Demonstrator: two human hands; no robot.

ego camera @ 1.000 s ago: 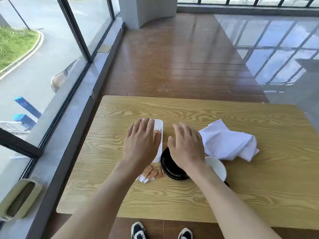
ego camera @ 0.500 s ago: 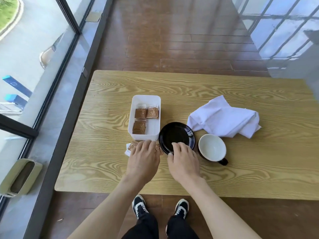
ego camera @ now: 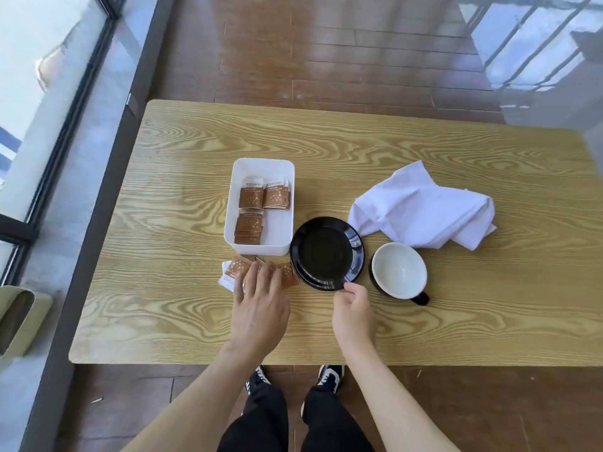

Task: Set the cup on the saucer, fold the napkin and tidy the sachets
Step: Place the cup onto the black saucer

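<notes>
So the person's standing at the near edge of the wooden table (ego camera: 456, 327), both hands out over it. The left hand (ego camera: 259, 305) is lying flat, fingers spread and loose, palm down, with the fingertips resting on the loose sachets (ego camera: 287, 274) scattered just beyond it. It's not gripping anything as far as I can tell, more pressing or about to gather them. The white tray (ego camera: 280, 243) with more sachets already in it is sitting straight ahead of that hand, just past the loose ones, its long side running away from the person.

The right hand (ego camera: 352, 313) is half curled, thumb and fingers bent in, hovering at the near rim of the black saucer (ego camera: 326, 252). Can't tell if it's actually pinching the rim or just touching it, the fingertips are right at the edge. Nothing else is in it.

What matters next, I reckon: the cup (ego camera: 398, 270) is sitting on the table beside the saucer, off to the right of the right hand and a bit ahead, upright, empty, with its handle sticking out towards the person's right. So the right hand is clearly the nearer one for it, a short sideways reach.

The napkin (ego camera: 424, 210) is lying crumpled further off, beyond the cup, not folded yet.
</notes>
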